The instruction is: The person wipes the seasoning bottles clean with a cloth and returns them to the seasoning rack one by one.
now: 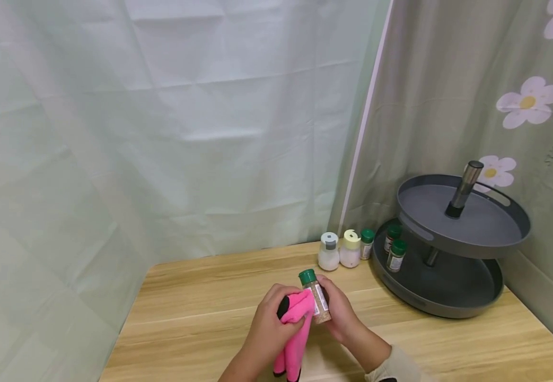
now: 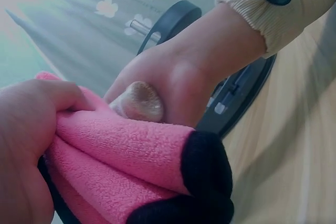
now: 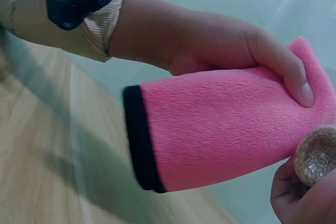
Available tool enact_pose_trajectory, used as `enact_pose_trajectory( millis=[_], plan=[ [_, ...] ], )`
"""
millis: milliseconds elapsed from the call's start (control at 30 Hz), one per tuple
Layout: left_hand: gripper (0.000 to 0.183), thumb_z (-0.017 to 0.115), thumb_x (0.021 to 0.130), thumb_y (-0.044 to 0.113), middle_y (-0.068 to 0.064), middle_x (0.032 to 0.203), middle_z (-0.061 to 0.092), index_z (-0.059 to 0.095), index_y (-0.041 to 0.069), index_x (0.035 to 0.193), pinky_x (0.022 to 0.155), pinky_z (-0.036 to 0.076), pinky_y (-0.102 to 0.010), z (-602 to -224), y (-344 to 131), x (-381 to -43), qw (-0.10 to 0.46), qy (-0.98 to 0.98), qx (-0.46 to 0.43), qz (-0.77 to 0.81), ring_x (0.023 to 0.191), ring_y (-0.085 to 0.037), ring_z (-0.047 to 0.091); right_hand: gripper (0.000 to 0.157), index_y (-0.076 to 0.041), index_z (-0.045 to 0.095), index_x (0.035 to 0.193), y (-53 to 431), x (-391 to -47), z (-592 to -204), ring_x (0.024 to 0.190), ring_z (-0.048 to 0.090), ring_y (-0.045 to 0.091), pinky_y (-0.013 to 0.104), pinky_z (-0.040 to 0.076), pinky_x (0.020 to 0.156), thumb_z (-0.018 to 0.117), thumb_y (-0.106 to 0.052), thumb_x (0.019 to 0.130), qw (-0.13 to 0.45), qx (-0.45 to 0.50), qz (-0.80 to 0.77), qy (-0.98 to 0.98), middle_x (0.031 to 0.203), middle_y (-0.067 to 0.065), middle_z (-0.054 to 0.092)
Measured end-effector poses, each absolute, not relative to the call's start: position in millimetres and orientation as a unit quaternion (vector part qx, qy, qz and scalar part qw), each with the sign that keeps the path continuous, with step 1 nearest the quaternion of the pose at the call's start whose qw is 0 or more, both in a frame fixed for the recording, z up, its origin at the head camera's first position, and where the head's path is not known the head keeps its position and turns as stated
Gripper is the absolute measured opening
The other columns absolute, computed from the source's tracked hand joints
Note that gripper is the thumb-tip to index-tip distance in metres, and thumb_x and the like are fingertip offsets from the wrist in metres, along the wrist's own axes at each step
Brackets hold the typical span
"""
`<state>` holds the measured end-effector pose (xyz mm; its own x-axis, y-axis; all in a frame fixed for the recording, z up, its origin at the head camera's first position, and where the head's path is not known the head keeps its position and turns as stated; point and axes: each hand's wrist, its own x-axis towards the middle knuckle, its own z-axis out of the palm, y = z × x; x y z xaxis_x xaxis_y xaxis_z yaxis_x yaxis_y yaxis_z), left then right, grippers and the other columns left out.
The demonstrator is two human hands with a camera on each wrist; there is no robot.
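My right hand [image 1: 340, 310] grips a clear spice jar [image 1: 321, 305] with a green lid and a white label, tilted over the table. Tan grains fill it, and its round base shows in the left wrist view. My left hand [image 1: 271, 323] holds a folded pink cloth [image 1: 297, 339] with black edging, which touches the side of the jar. In the right wrist view the left thumb presses on the cloth [image 3: 226, 124], and the jar's base [image 3: 317, 156] sits beside it. Part of the label is hidden behind the cloth.
A dark two-tier round tray [image 1: 448, 307] stands at the right, with two green-lidded jars [image 1: 395, 257] on its lower tier. Left of it are another green-lidded jar [image 1: 366, 245], a yellow-topped shaker [image 1: 350, 249] and a grey-topped shaker [image 1: 328, 252]. Curtains [image 1: 233, 132] hang behind the wooden table [image 1: 185, 302].
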<state>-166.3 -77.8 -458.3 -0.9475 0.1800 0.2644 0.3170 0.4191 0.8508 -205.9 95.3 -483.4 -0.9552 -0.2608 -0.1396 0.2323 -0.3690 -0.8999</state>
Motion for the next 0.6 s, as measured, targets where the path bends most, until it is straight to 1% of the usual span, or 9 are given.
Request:
enact_pose_trajectory(
  millis=[100,200,300,367,467,600],
  plan=[
    [0.044,0.083,0.081,0.012,0.011,0.113,0.061,0.066,0.030,0.116,0.088,0.055,-0.025,-456.4,-81.7,-169.2,0.077,-0.833,-0.118,-0.534,0.103,-0.012,0.061,0.042,-0.007,0.050,0.129,96.2,-205.2,-485.3,0.082,0.062,0.008,0.025,0.054,0.071,0.033,-0.039,0.108,0.177,-0.048,-0.820,0.543,0.101,-0.002,0.062],
    [0.046,0.083,0.081,0.009,0.011,0.114,0.060,0.065,0.031,0.117,0.089,0.055,-0.025,-454.5,-85.2,-171.3,0.090,-0.828,-0.099,-0.545,0.107,-0.014,0.061,0.034,-0.014,0.055,0.123,97.5,-205.5,-486.6,0.080,0.062,0.008,0.027,0.054,0.071,0.035,-0.038,0.108,0.197,-0.074,-0.814,0.542,0.098,-0.002,0.063],
    [0.048,0.083,0.080,0.008,0.011,0.115,0.060,0.064,0.033,0.117,0.089,0.055,-0.025,-453.2,-87.3,-172.4,0.096,-0.824,-0.085,-0.552,0.108,-0.015,0.061,0.027,-0.021,0.056,0.116,98.7,-205.7,-486.5,0.080,0.061,0.008,0.028,0.053,0.073,0.037,-0.038,0.108,0.214,-0.089,-0.809,0.540,0.096,-0.003,0.063],
    [0.049,0.083,0.080,0.007,0.010,0.114,0.060,0.065,0.033,0.116,0.089,0.055,-0.025,-453.1,-88.0,-172.6,0.098,-0.822,-0.084,-0.555,0.108,-0.015,0.061,0.024,-0.022,0.054,0.114,99.1,-205.4,-485.6,0.080,0.060,0.008,0.028,0.053,0.073,0.038,-0.038,0.108,0.219,-0.093,-0.809,0.538,0.096,-0.003,0.062],
    [0.048,0.084,0.079,0.008,0.010,0.115,0.061,0.065,0.032,0.116,0.089,0.055,-0.026,-453.8,-87.6,-172.2,0.094,-0.823,-0.097,-0.552,0.107,-0.015,0.061,0.026,-0.020,0.052,0.118,99.4,-204.3,-483.5,0.079,0.061,0.008,0.027,0.054,0.072,0.040,-0.039,0.107,0.211,-0.086,-0.808,0.543,0.097,-0.003,0.062],
    [0.045,0.084,0.080,0.010,0.010,0.114,0.061,0.066,0.031,0.116,0.087,0.055,-0.025,-455.9,-83.6,-169.3,0.070,-0.827,-0.137,-0.541,0.103,-0.013,0.060,0.039,-0.011,0.050,0.128,98.1,-203.8,-481.6,0.079,0.062,0.008,0.025,0.054,0.071,0.042,-0.041,0.106,0.169,-0.042,-0.811,0.559,0.098,-0.002,0.062]
  ],
)
